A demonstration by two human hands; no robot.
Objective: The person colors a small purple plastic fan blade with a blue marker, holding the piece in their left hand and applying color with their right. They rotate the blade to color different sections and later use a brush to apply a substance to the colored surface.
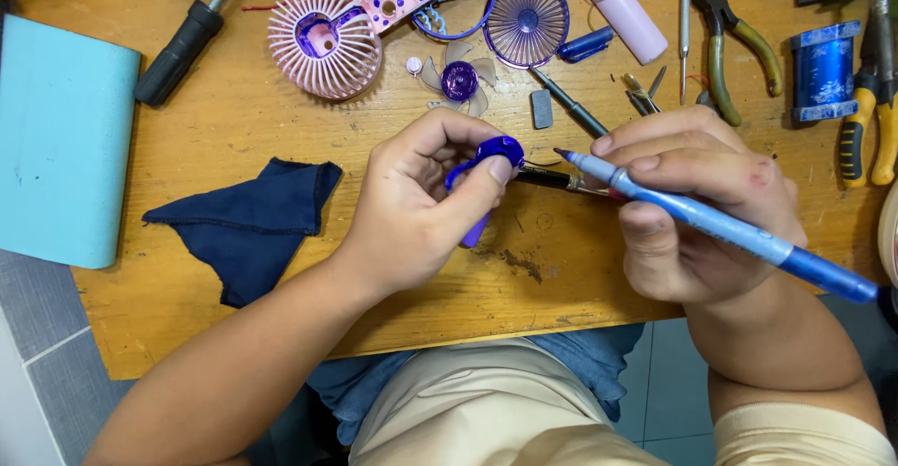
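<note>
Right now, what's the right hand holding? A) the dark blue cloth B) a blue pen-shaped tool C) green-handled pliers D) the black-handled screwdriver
B: the right hand grips a blue pen-shaped tool, tip pointed toward the small purple part pinched in the left hand; the green-handled pliers, dark blue cloth and black-handled screwdriver lie untouched on the wooden table.

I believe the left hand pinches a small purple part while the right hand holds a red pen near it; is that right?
Not quite: the head view shows the pen in the right hand is blue, not red. The left hand does pinch the small purple part, with the pen tip near it.
</note>
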